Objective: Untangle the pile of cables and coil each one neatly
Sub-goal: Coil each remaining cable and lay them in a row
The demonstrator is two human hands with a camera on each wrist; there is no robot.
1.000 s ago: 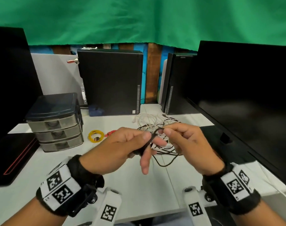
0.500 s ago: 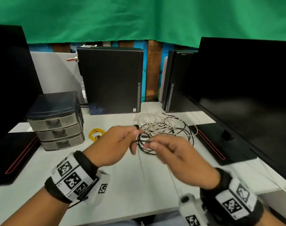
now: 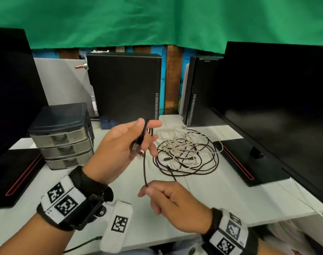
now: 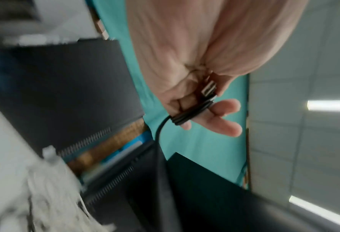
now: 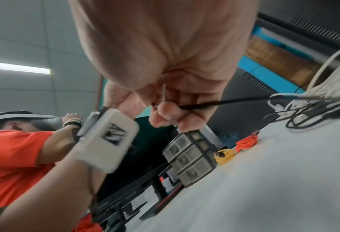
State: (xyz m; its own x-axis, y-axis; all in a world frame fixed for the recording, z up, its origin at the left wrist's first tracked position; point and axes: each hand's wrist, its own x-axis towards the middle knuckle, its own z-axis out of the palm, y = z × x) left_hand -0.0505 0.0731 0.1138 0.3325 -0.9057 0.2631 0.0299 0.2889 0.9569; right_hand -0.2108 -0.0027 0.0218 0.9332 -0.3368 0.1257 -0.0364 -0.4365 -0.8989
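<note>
- Change: the left hand (image 3: 118, 146), a second ago level with the right hand above the tangled pile of black and off-white cables (image 3: 186, 151), is now raised to the pile's left; the right hand (image 3: 168, 201) has dropped to the near side of the pile.
- Change: a straight run of thin black round cable (image 3: 144, 166) now spans the two hands, where earlier they met on it.
- Meaning, as a judgement: one black cable is being wound into a coil; most of its length looks still in the pile, so the task is early.
- Left hand: thumb and curled fingers pinch several turns of the black cable, with its metal plug (image 4: 208, 88) beside the palm; two fingers extend.
- Right hand: thumb and forefinger pinch the cable's lower run, other fingers curled.
- Pile: rests on the white desk (image 3: 230, 196), touched by neither hand.
</note>
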